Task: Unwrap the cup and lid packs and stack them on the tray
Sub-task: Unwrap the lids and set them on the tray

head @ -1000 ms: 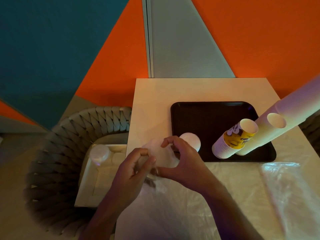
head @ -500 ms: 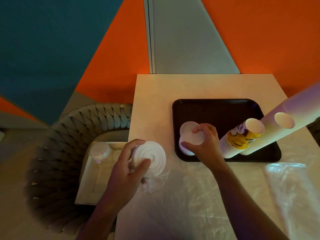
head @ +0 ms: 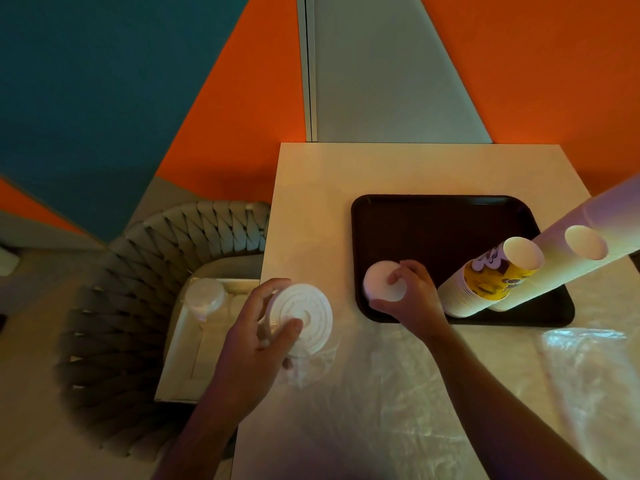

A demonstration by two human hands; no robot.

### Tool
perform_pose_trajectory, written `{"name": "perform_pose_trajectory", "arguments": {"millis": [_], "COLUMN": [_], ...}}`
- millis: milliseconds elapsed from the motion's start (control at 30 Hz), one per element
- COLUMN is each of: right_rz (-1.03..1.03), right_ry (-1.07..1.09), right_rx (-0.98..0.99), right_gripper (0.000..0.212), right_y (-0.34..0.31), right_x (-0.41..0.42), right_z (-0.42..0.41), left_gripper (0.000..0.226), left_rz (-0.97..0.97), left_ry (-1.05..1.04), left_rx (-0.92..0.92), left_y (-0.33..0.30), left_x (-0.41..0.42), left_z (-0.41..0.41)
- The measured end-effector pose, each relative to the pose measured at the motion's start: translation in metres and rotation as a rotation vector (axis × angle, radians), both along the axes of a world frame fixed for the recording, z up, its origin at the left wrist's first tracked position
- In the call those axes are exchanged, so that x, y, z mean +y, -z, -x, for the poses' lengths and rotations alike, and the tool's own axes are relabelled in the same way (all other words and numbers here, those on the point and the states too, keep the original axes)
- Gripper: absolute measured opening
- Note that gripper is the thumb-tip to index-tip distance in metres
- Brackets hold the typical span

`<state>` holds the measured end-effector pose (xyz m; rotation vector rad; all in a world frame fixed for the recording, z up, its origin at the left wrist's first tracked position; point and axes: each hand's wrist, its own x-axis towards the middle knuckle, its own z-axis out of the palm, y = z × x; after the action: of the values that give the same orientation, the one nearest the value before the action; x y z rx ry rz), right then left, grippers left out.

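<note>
Left hand (head: 254, 336): fingers and thumb curled around one stack of white lids (head: 300, 320), ribbed top facing the camera, held above the table's (head: 322, 202) left edge with clear wrap (head: 308, 367) trailing under it. Right hand (head: 410, 299): fingers curled over a second white lid stack (head: 379, 287), which stands on the near-left corner of the dark tray (head: 433, 230). Two cup stacks lean on the tray's right side: one printed yellow stack (head: 491, 282), one taller plain stack (head: 588, 244), touching each other. Both forearms enter from below. Loose plastic sheeting (head: 519, 393) covers the near table. One woven chair (head: 145, 265) at left holds a box (head: 194, 348).
</note>
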<state>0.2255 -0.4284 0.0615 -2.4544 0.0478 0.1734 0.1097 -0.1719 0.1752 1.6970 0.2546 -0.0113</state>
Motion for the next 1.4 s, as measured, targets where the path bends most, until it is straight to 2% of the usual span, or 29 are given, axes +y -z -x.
{"name": "perform_pose_trajectory", "arguments": {"millis": [300, 467, 567, 633, 700, 800, 933, 1200, 1400], "right_rz": [0.037, 0.044, -0.091, -0.308, -0.486, -0.552, -0.542, -0.606, -0.759], "right_ry": [0.009, 0.032, 0.052, 0.054, 0.028, -0.086, -0.177, -0.140, -0.170], "right_rx": [0.006, -0.043, -0.086, -0.071, -0.038, -0.005, 0.081, 0.137, 0.232], "right_gripper": [0.062, 0.070, 0.051, 0.027, 0.013, 0.014, 0.019, 0.012, 0.009], "right_y": [0.003, -0.017, -0.044, -0.069, -0.094, -0.115, -0.123, -0.137, -0.138], "right_x": [0.001, 0.005, 0.015, 0.026, 0.039, 0.056, 0.063, 0.059, 0.058], "right_z": [0.008, 0.014, 0.018, 0.023, 0.032, 0.046, 0.057, 0.067, 0.069], "left_gripper": [0.048, 0.051, 0.050, 0.049, 0.048, 0.046, 0.048, 0.043, 0.040], "left_rz": [-0.003, 0.002, 0.000, -0.010, -0.027, -0.060, -0.077, -0.048, 0.004], "left_ry": [0.008, -0.003, 0.003, 0.009, 0.016, 0.029, 0.049, 0.044, 0.074], "left_rx": [-0.004, 0.004, -0.008, -0.021, -0.032, -0.054, -0.085, -0.083, -0.030], "left_y": [-0.002, -0.004, -0.005, -0.007, -0.009, -0.013, -0.014, -0.017, -0.021], "left_x": [-0.002, -0.002, -0.003, -0.005, -0.007, -0.010, -0.012, -0.014, -0.013], "left_z": [0.001, 0.004, 0.005, 0.006, 0.006, 0.006, 0.007, 0.009, 0.012]}}
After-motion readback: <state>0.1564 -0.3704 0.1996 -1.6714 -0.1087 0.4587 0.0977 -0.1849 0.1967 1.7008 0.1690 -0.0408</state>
